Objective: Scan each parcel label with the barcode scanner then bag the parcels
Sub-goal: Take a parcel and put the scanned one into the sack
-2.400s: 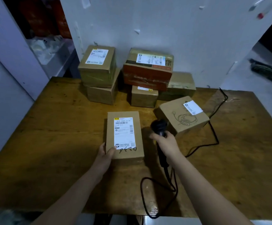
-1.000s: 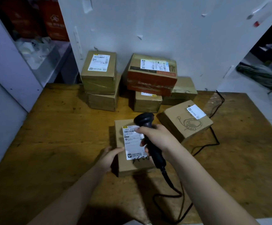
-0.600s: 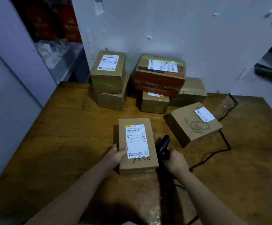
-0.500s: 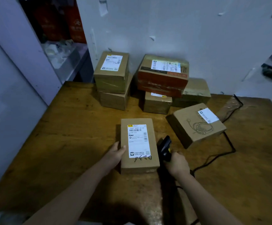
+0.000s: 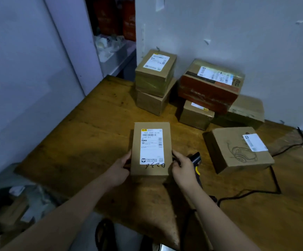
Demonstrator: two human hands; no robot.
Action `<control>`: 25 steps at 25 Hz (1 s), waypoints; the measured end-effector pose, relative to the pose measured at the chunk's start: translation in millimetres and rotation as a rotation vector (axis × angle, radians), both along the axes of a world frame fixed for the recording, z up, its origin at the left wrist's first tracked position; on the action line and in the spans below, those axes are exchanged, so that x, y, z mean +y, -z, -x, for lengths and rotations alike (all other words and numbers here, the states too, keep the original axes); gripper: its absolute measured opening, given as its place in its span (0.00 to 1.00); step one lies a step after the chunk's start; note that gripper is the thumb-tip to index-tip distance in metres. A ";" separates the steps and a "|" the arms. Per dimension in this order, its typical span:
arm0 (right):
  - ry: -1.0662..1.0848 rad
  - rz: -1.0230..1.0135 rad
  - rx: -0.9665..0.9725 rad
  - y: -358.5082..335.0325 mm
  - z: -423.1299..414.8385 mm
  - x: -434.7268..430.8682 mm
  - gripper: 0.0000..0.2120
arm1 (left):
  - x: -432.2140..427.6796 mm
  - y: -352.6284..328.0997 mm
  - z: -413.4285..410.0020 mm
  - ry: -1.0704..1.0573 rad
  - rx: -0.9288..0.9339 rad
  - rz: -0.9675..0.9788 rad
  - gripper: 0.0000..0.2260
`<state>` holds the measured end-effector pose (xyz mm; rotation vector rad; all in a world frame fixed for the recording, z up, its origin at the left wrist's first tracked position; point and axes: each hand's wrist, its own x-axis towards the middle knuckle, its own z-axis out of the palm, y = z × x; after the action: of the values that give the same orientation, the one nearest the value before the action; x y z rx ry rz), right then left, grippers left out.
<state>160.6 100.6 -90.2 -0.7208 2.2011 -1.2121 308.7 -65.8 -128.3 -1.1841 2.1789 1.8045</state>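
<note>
Two hands held the front parcel: the left hand gripped its left side, and the right hand had its fingers curled against the right side. A second before, that right hand had aimed the barcode scanner over the parcel's white label. It had since lowered the scanner and let go. The scanner lay on the bench just right of the parcel, partly hidden behind the right hand, its cable trailing away further right.

The parcel itself sat on the bench, label up (whether it had lifted at all could not be told). I judged the scan of this one finished and the bagging step begun. The next move therefore called for a lift and a carry to a bag, though no bag showed clearly.

Beyond the parcel, by the wall, stood the stacked parcels, and to its right sat the box with a headphone sketch. All of them apparently waited their turn.
</note>
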 end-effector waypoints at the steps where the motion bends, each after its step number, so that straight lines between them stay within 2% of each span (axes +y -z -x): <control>1: -0.035 0.029 0.001 -2.8 -8.0 -12.6 0.24 | -4.2 -6.5 -15.8 -0.056 0.016 0.010 0.39; 5: -0.283 0.073 0.007 -17.8 -72.5 -84.5 0.23 | -32.8 -39.9 -114.2 -0.308 0.136 0.036 0.37; 10: -0.588 0.113 -0.023 -18.0 -206.1 -188.4 0.27 | -74.7 -42.5 -283.3 -0.607 0.344 0.003 0.39; 13: -0.743 0.082 0.001 -3.3 -314.8 -245.9 0.27 | -92.0 -32.4 -399.1 -0.833 0.356 -0.097 0.28; 16: -0.908 -0.026 -0.013 21.5 -420.7 -284.1 0.22 | -96.7 -9.8 -495.0 -1.028 0.281 -0.129 0.23; 19: -0.992 -0.147 -0.067 39.3 -495.5 -304.5 0.20 | -95.2 18.7 -559.1 -1.086 0.203 -0.147 0.23; 22: -1.076 -0.185 -0.006 42.6 -556.7 -325.2 0.21 | -104.9 29.6 -615.8 -1.136 0.165 -0.162 0.21; 25: -1.121 -0.197 0.124 39.4 -580.3 -342.6 0.25 | -129.9 28.6 -641.8 -0.960 0.034 -0.088 0.21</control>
<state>740.9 -242.0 -129.6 -1.6357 1.4927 -0.3652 950.5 -195.7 -156.9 -2.4459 1.5857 2.1347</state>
